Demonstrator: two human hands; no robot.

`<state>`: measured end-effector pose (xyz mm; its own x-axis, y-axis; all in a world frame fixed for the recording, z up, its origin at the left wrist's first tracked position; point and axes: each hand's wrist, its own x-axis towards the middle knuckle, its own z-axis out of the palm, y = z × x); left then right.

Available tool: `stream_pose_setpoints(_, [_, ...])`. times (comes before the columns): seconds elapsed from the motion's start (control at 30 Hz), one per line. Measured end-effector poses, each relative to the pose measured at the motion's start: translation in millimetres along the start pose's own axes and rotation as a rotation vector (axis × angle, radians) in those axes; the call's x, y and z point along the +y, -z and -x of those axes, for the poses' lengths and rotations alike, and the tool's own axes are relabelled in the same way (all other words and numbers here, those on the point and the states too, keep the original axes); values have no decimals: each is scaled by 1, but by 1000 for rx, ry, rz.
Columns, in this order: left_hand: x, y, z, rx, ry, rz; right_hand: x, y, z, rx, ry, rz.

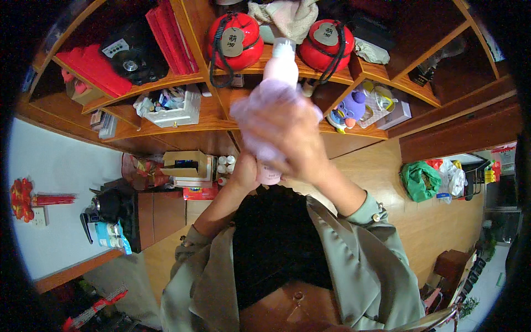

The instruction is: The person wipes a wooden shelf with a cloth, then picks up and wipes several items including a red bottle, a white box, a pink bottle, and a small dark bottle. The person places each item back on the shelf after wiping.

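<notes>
A pale pink bottle [281,69] with a clear cap is held up in front of the shelves. My left hand [246,171] grips it near its base, where small print shows. A light purple cloth [269,93] is wrapped around the bottle's middle, and my right hand [300,139] presses it there. Motion blurs the right hand and the cloth, so the fingers are hard to make out. Behind the bottle's cap, two red round jars [247,37] with dark cords and labels bearing writing stand on the wooden shelf [257,66].
A beige cloth [286,16] lies between the jars. Below sit a white basket [178,110] of small items and a purple toy figure [352,106]. Floor level holds a cardboard box [188,162] at left and a green bag [421,182] at right. A dark cabinet [161,216] stands left.
</notes>
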<state>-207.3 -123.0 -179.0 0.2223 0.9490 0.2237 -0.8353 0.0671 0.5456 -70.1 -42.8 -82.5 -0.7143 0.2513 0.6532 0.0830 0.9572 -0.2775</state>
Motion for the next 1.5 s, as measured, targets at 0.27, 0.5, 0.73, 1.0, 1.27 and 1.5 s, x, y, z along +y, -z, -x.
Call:
stream_pose_setpoints(0.27, [-11, -43, 0, -194, 276, 52, 50, 37, -7, 508, -795, -1524])
stream_pose_setpoints(0.5, [-16, -53, 2, -175, 342, 257, 55, 56, -5, 248, -672, -1488])
stream_pose_setpoints(0.73, [-10, -48, -6, 115, 23, -151, 15, 28, -8, 282, -738, -1098])
stream_pose_setpoints(1.0, [-18, -43, -5, 624, -241, -571, -2, -4, 15, 163, -676, -531])
stream_pose_setpoints(1.27, [26, -32, -1, 506, -499, -1281, 4, -12, 31, 37, -495, -94])
stream_pose_setpoints(1.5, [8, -36, 2, 621, -329, -786, -4, -38, 56, -120, -507, -161])
